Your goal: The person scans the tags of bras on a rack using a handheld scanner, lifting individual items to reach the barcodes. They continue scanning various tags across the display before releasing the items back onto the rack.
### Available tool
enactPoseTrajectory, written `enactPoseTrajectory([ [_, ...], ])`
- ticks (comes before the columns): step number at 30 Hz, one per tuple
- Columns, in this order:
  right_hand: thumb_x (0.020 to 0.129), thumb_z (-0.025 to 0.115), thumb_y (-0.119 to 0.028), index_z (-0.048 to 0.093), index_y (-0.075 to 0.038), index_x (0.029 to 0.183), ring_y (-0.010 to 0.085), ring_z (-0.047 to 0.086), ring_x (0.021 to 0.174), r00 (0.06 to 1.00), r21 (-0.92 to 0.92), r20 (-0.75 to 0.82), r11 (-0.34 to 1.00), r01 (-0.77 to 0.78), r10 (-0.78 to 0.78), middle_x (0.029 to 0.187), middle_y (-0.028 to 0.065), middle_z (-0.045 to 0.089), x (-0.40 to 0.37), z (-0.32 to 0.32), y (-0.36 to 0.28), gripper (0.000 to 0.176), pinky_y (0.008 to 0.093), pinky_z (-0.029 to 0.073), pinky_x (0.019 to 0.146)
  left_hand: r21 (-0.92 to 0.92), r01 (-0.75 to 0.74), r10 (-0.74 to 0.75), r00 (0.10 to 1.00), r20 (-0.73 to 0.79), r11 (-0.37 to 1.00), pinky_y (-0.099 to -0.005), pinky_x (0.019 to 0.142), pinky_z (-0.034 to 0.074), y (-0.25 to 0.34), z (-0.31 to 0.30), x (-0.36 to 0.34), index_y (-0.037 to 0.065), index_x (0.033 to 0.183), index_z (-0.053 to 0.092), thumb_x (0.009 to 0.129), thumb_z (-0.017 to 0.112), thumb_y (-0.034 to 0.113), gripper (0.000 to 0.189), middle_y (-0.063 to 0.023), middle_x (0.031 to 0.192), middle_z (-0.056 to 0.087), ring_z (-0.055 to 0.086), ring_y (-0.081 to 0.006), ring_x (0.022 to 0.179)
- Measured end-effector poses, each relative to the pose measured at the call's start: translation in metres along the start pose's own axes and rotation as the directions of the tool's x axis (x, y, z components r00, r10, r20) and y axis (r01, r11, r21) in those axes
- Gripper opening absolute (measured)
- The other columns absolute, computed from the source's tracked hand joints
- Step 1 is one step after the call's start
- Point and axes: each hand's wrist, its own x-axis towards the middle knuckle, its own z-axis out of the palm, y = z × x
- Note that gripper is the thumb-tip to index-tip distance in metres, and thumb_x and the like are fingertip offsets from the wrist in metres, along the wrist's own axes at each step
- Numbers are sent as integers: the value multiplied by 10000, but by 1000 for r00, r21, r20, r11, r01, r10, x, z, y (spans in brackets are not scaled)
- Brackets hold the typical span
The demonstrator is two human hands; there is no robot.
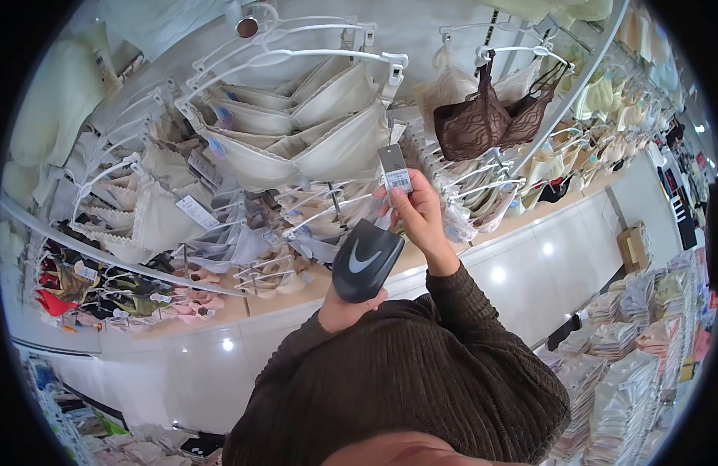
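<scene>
My left hand (345, 311) is wrapped round a dark barcode scanner (367, 260), whose head points up toward the rack and hides most of the fingers. Between the thumb and fingers of my right hand (418, 213) is a price tag (395, 175), grey at the top with a white barcode label below. The tag is just beyond the scanner, apart from it. Right behind it hang several cream bras (297, 151) on white hangers (297, 56). To the right of the tag, a brown lace bra (495, 120) hangs on another hanger.
More bras (153, 202) crowd the racks on the left, with a lower row under a curved rail (142, 260). A pale wooden ledge (289, 303) runs below them. Folded packs (619, 388) fill a display at right; a cardboard box (632, 247) stands on the tiled floor (522, 264).
</scene>
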Motion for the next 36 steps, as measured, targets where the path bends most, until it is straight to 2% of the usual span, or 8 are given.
enactPoseTrajectory([
  [4,979,480,-93,426,-10,1212,142,656,760,999,12,45,1000,12,-12,1031,115,650,-2,1,1,253,214,506,540,62,-30,28,999,35,998,-241,613,425,3,3,-2,15,1027,523,912,620,105,175,-21,798,521,500,-94,657],
  [13,965,462,-46,383,-11,1269,177,675,836,998,42,63,999,0,-2,1112,145,634,-9,3,-6,316,237,532,592,129,-31,31,1000,-3,991,-235,607,416,11,14,-3,25,959,529,916,622,132,148,-17,765,512,496,-92,644],
  [19,921,452,-30,422,-13,1284,181,653,944,998,-80,57,997,9,-4,1161,130,619,-4,-16,-1,365,239,511,673,80,-47,46,999,13,996,-240,603,413,5,10,-2,30,938,528,911,627,135,146,-18,769,521,498,-93,642],
  [22,928,475,-110,503,-14,1252,180,622,1009,998,-147,-55,989,11,-19,1174,103,611,4,-27,1,339,253,500,698,-15,-98,99,994,53,995,-243,555,448,0,7,0,22,1074,564,869,697,123,265,-5,811,588,533,-72,627],
  [24,942,462,-122,566,-47,1197,108,564,998,980,-231,-166,971,66,-106,1128,47,588,13,-32,-2,285,236,470,707,14,-82,82,996,17,997,-246,603,422,5,12,-2,37,987,529,900,642,111,160,-20,789,536,509,-93,650],
  [28,962,461,-213,577,-16,1184,160,560,1058,945,-238,-249,959,154,-214,1192,82,587,36,-39,-7,318,291,489,789,24,0,0,1000,-7,1000,-259,608,449,1,9,-1,42,1035,541,883,658,71,194,-22,810,557,527,-98,670],
  [34,984,451,-200,545,-13,1224,181,541,1113,935,-67,-290,978,195,-206,1239,92,567,102,-44,1,319,326,435,933,177,15,-24,999,47,984,-248,607,453,-3,8,8,37,1024,555,868,681,63,202,-11,821,570,541,-90,691],
  [36,981,457,-178,568,-27,1205,171,526,1139,954,117,-290,986,118,-80,1244,69,569,131,-47,8,292,307,433,942,271,-121,112,993,47,955,-243,609,456,-6,12,13,38,1032,566,864,684,57,206,-7,821,575,544,-88,695],
])
